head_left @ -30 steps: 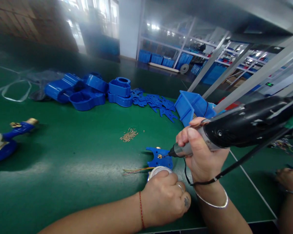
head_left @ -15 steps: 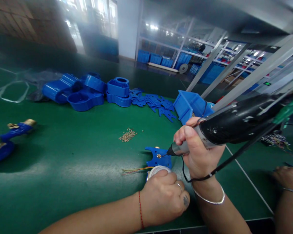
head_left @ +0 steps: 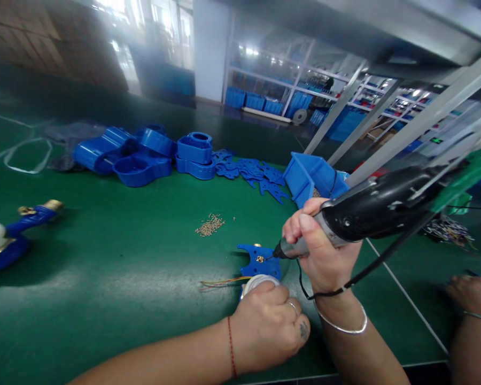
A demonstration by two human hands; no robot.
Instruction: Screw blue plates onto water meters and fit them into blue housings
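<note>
The right hand point(head_left: 327, 259) grips a black-and-silver cylindrical screwdriver point(head_left: 379, 206), long axis slanting down leftward; the left hand point(head_left: 269, 325) clasps a round white meter point(head_left: 257, 282), as before.

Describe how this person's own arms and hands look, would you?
Both hands are bare, and no sleeves show on the forearms. The left hand has a silver ring and a dark tattoo-like mark; a thin red bracelet circles its wrist. Above the right hand sits a silver bangle.
</note>
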